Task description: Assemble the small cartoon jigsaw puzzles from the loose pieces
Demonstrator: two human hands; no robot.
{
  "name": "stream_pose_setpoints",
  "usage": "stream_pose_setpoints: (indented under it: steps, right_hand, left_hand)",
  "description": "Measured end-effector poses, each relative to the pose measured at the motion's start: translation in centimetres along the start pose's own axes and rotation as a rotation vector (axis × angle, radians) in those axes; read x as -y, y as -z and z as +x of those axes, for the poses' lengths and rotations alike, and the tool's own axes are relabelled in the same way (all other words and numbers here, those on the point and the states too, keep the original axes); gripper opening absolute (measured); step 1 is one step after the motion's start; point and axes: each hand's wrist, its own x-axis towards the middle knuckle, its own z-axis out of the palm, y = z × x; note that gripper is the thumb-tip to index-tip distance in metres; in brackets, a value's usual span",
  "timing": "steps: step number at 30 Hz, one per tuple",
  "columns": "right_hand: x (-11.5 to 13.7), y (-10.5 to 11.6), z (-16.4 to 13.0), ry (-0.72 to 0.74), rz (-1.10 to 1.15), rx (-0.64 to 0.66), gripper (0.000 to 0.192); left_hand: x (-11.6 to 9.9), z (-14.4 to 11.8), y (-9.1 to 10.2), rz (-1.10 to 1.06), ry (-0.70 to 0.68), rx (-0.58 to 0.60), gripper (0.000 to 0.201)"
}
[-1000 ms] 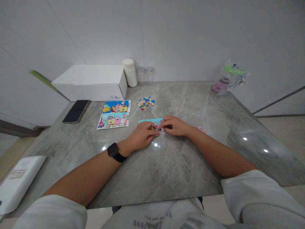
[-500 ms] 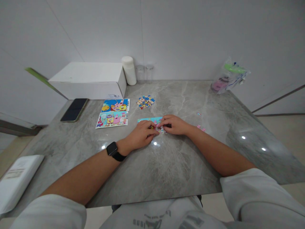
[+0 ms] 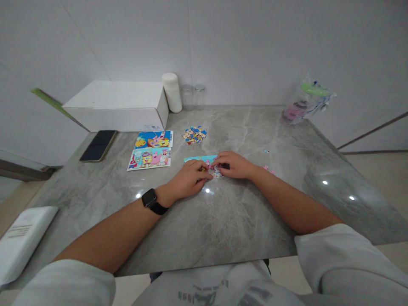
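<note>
puzzle (image 3: 198,160): thin, light card, bends easily; hold by edges, just front of loose pieces (image 3: 194,134)
left hand (image 3: 188,179): fingers pressed on puzzle
right hand (image 3: 234,165): fingertips pinching puzzle's right end

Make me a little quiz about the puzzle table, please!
1. True or false: both hands, left hand and right hand, rest on the half-built puzzle.
2. What lies left of the white box's front corner? A) phone B) spoon C) ball
3. How many picture cards lie beside the puzzle?

Key: 1 true; 2 A; 3 two.
</note>
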Motion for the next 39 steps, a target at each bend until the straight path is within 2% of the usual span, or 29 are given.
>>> stream_pose_setpoints:
  steps: [6,14,28,35,39]
  right_hand:
    - [0.1,0.6,0.1,-0.066,-0.033,-0.035,0.015]
    - [0.7,0.5,0.3,-0.037,-0.056,0.031,0.007]
    - [0.5,0.4,0.2,-0.067,-0.001,0.042,0.007]
    - [-0.7,1.1,-0.2,-0.131,0.005,-0.046,0.012]
    - [-1.1,1.2,-0.4,-0.118,0.008,0.003,0.011]
  left_hand:
    - [0.1,-0.1,-0.2,0.008,0.013,0.008,0.027]
    - [0.0,0.0,-0.1,-0.001,0.017,0.014,0.027]
    - [-0.5,0.2,0.2,0.002,-0.002,0.028,0.027]
    - [-1.1,0.3,0.4,0.02,-0.045,0.056,0.03]
    - [-1.3,0.4,0.0,0.061,-0.061,0.074,0.036]
